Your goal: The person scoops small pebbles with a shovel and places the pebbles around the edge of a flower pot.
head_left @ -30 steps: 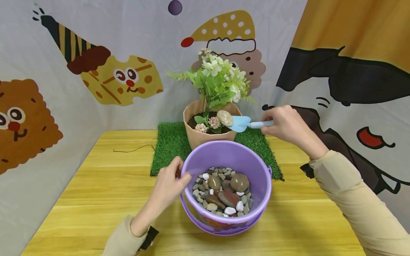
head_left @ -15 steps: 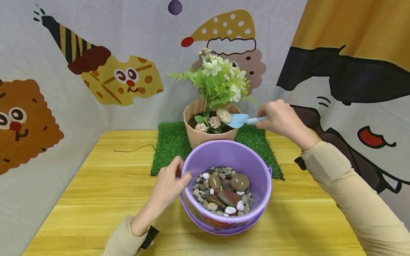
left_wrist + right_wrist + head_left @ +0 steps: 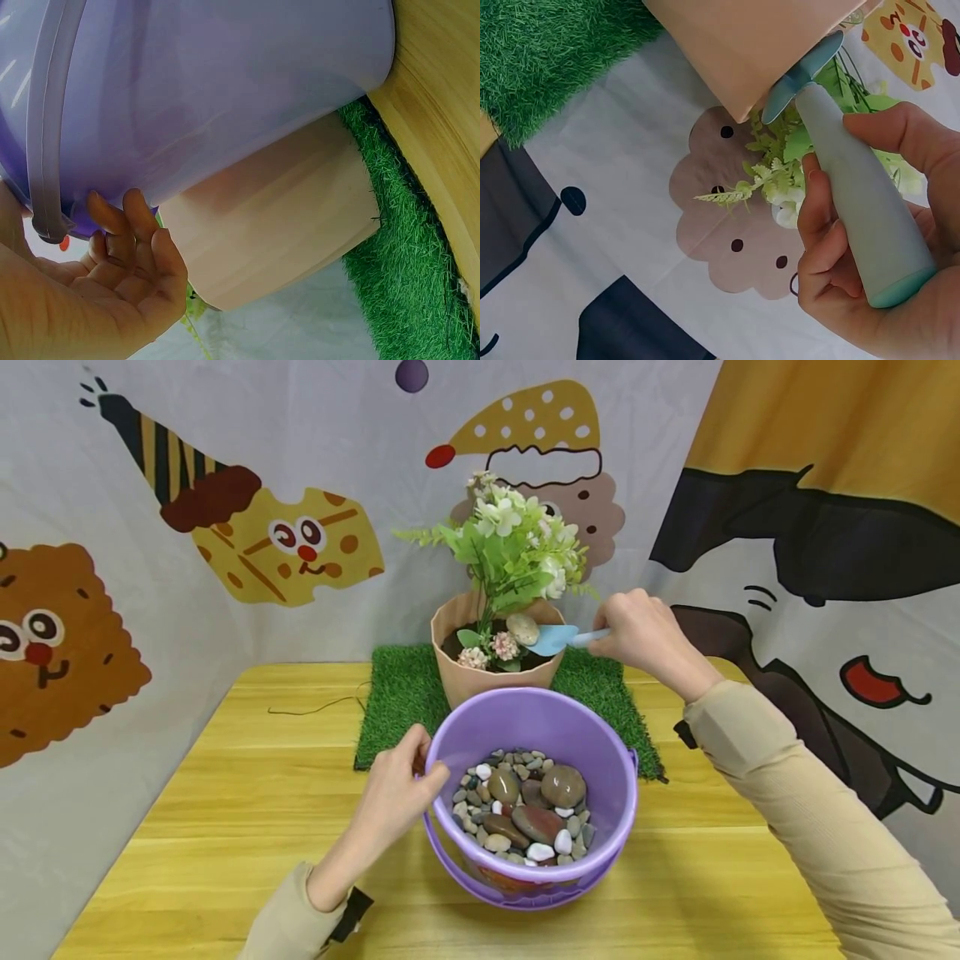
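A small light-blue garden trowel (image 3: 552,638) is in my right hand (image 3: 648,635), whose fingers and thumb wrap its pale handle (image 3: 862,199). A pale speckled stone (image 3: 522,629) lies at the blade's tip, over the soil inside the peach flowerpot (image 3: 491,681), beside pink blossoms (image 3: 505,646). Whether the stone touches the soil, I cannot tell. My left hand (image 3: 397,789) grips the left rim of a purple bucket (image 3: 525,718), thumb over the edge and fingers curled against the outside. Pebbles and several larger stones (image 3: 537,824) cover the bucket's floor.
White flowers and green leaves (image 3: 517,543) rise from the pot, which stands on an artificial grass mat (image 3: 397,693) behind the bucket. A thin dark wire (image 3: 311,710) lies on the wooden table (image 3: 247,793). Printed cloth (image 3: 300,435) hangs behind.
My right hand has moved left and slightly up, carrying the trowel and stone slightly further over the pot. My left hand has stayed on the bucket's rim.
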Demonstrator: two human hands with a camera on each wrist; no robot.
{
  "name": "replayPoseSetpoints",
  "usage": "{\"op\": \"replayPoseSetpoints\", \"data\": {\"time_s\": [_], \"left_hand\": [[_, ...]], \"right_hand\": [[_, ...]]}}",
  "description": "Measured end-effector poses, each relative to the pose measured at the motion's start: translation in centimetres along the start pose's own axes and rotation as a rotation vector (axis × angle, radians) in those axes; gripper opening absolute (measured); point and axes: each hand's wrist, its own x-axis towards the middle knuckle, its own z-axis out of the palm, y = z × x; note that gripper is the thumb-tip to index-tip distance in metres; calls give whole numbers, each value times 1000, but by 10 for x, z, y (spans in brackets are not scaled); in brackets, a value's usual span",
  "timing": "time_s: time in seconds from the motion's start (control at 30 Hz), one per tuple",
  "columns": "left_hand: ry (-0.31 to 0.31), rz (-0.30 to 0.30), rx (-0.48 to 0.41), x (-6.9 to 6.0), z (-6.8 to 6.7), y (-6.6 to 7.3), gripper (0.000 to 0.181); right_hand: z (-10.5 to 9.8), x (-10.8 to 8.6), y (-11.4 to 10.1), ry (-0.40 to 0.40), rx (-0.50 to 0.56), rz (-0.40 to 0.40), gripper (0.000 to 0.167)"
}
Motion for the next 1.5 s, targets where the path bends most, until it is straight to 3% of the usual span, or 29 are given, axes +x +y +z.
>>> {"op": "replayPoseSetpoints", "data": {"time_s": [0.17,0.5,0.9,1.5], "left_hand": [[-1,-4,1,0,0,0,10],[2,-4,5,0,0,0,11],[5,-10,0,0,0,0,11],[9,-9,-1,0,0,-1,11]], "right_hand": [[2,5,-1,-5,3,12,11],[3,14,-5,-35,3,33,32],[3,24,-11,-65,-15,90,44],[11,41,-21,-105,-44,137,46]]}}
